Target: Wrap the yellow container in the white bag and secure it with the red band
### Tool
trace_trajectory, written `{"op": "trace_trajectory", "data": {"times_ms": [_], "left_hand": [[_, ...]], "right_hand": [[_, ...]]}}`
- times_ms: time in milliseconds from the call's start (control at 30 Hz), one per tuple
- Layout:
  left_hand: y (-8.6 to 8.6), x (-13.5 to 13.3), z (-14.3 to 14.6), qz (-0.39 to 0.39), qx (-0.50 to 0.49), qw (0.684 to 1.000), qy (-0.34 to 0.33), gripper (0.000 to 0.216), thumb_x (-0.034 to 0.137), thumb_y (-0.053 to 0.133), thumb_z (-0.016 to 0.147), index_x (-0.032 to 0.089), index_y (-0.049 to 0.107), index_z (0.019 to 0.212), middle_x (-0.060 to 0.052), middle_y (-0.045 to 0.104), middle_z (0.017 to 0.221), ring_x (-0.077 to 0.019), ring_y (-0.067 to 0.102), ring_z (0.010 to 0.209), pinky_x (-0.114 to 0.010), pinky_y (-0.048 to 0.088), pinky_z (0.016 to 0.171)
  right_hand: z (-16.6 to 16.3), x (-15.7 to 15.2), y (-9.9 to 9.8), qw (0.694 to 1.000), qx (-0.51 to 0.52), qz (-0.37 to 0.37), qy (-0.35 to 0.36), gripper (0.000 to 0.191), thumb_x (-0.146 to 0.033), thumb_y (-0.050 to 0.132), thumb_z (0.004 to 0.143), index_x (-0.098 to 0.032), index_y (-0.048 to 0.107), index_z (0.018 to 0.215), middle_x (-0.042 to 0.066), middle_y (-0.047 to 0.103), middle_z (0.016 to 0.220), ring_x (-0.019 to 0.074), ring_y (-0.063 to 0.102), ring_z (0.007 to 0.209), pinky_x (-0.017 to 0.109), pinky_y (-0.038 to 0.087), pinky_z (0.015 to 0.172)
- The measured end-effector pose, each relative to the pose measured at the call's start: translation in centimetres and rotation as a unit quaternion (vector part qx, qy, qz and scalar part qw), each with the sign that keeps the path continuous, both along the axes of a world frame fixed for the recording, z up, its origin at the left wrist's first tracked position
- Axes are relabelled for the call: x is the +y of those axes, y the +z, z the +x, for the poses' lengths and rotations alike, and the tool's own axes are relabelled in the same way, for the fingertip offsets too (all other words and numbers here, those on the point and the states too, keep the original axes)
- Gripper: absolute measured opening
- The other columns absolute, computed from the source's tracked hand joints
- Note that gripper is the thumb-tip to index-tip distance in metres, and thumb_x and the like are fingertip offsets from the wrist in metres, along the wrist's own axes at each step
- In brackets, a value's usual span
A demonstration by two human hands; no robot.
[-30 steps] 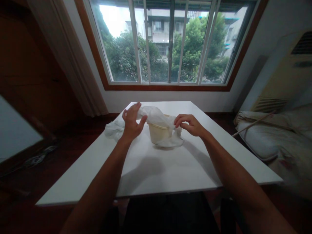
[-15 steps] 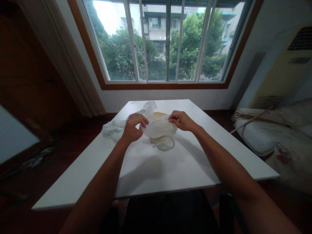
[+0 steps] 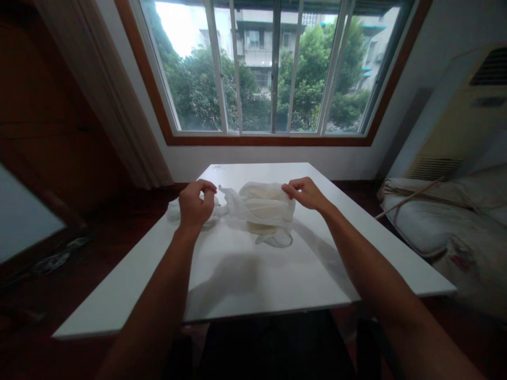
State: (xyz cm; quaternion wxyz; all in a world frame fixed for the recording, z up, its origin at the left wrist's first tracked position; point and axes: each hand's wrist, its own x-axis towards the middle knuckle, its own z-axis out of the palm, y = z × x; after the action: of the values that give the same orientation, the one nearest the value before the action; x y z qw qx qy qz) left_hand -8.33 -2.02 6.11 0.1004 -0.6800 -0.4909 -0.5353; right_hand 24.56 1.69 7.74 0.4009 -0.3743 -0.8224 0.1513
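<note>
A thin white plastic bag is spread in the middle of the white table, around a pale yellow item whose shape is mostly covered. My right hand pinches the bag's upper right edge. To the left, my left hand is held up with its fingers curled in. A drawn-out end of the bag reaches close to those fingertips; whether they grip it I cannot make out. More crumpled white plastic lies behind my left hand, partly hidden by it. A loose loop of the bag rests toward me.
Beyond the table is a wide window with a wooden frame. A curtain hangs on the left. On the right stand a tall air conditioner and a covered bulky pile with a stick on it.
My left hand has moved left, away from the bag's middle. My right hand has shifted slightly right, still on the bag, which is now spread wider and lies flatter.
</note>
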Motion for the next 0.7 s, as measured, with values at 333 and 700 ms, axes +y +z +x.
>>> {"op": "trace_trajectory", "data": {"times_ms": [333, 700], "left_hand": [[-1.6, 0.1, 4.0, -0.006, 0.194, 0.978, -0.079, 0.028, 0.041, 0.058, 0.092, 0.019, 0.072, 0.081, -0.001, 0.065, 0.063, -0.0158, 0.059, 0.063, -0.033, 0.045, 0.078], [0.4, 4.1, 5.1, -0.227, 0.027, 0.971, -0.074, 0.060, 0.047, 0.071, 0.078, 0.020, 0.059, 0.130, -0.012, 0.066, 0.118, -0.0223, 0.065, 0.093, -0.034, 0.053, 0.077]], "right_hand": [[-3.2, 5.1, 0.5, 0.986, -0.113, -0.013, -0.118, 0.022, -0.032, 0.062, 0.087, -0.013, 0.072, 0.085, 0.008, 0.071, 0.091, 0.0183, 0.061, 0.083, 0.029, 0.045, 0.079], [-3.7, 9.8, -1.8, 0.960, 0.099, -0.125, -0.231, 0.029, -0.042, 0.060, 0.084, -0.015, 0.066, 0.078, 0.004, 0.066, 0.079, 0.0143, 0.054, 0.071, 0.025, 0.041, 0.068]]}}
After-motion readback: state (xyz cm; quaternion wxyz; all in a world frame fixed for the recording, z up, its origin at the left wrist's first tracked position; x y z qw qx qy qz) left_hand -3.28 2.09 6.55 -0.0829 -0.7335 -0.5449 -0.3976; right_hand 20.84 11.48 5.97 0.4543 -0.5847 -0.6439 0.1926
